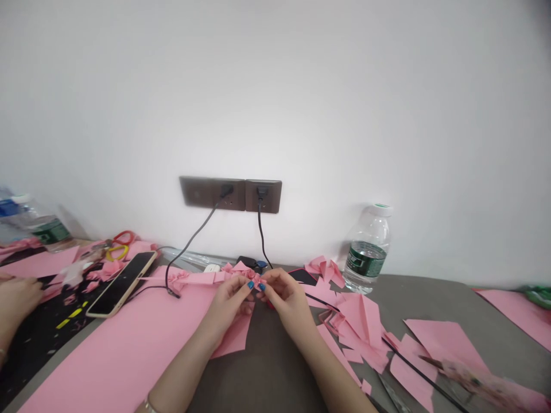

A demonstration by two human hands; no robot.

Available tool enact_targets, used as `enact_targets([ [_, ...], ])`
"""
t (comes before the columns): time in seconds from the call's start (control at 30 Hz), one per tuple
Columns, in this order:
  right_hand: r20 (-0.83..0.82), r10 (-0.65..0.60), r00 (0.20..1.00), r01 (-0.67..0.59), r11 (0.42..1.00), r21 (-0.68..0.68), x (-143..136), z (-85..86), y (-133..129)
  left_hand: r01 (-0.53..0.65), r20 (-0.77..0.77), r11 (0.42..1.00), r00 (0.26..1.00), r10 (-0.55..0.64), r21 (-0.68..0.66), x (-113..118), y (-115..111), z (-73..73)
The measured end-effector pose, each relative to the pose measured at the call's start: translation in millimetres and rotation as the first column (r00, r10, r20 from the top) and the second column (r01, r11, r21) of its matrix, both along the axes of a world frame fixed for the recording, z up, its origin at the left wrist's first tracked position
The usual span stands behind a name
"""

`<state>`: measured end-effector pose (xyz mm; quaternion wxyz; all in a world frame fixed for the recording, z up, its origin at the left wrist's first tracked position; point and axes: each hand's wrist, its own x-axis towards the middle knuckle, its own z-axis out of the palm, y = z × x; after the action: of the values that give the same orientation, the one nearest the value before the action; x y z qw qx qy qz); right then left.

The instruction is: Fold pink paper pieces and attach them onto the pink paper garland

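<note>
My left hand (235, 301) and my right hand (286, 295) meet in front of me above the grey table. Between their fingertips is a small crumpled pink paper flower (255, 277), with fingers of both hands pinched on it. Blue nail polish shows on both thumbs. More folded pink paper pieces (189, 277) lie just left of my left hand. A large pink paper sheet (142, 344) spreads under my left forearm. Pink paper scraps (359, 321) lie beside my right hand.
Another person's hand (19, 301) rests at far left. A phone (123, 285), scissors (118, 246) and a water bottle (367, 252) stand or lie around. Cables run from wall sockets (263, 197) to the table. A blurred pinkish tool (486, 384) lies at lower right.
</note>
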<state>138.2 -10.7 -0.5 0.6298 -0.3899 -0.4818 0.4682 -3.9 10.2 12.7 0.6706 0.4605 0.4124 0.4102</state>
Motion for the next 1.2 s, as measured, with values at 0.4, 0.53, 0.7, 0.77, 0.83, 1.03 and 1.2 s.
enact_targets([
  [0.4,-0.033,0.012,0.999,-0.015,0.996,-0.089,0.9,3.4,0.0,0.072,-0.037,0.969,0.997,-0.065,0.236,-4.6,1.1,-1.0],
  [0.53,-0.072,0.037,0.997,-0.045,0.993,-0.113,1.9,5.0,-0.1,0.059,-0.026,0.960,0.998,-0.054,0.273,-3.5,1.7,1.2],
  [0.7,-0.086,0.035,0.996,-0.045,0.993,-0.109,1.9,3.8,0.7,0.022,-0.064,0.946,0.998,-0.001,0.322,-1.0,1.5,1.4],
  [0.77,-0.081,0.010,0.997,-0.017,0.996,-0.086,1.1,2.7,1.1,0.017,-0.088,0.947,0.996,0.012,0.322,-0.8,2.0,0.5],
  [0.83,-0.069,-0.018,0.997,0.013,0.998,-0.059,0.7,1.5,1.6,0.001,-0.091,0.953,0.995,0.028,0.303,-1.1,2.6,-0.5],
  [1.03,0.015,-0.035,0.999,0.036,0.999,-0.033,0.7,-0.5,1.7,-0.053,-0.083,0.958,0.993,0.079,0.281,-2.2,3.5,-1.1],
  [1.2,-0.024,-0.038,0.999,0.038,0.999,-0.023,-1.4,-1.4,0.8,-0.038,-0.107,0.954,0.992,0.072,0.296,-3.0,4.7,-1.2],
])
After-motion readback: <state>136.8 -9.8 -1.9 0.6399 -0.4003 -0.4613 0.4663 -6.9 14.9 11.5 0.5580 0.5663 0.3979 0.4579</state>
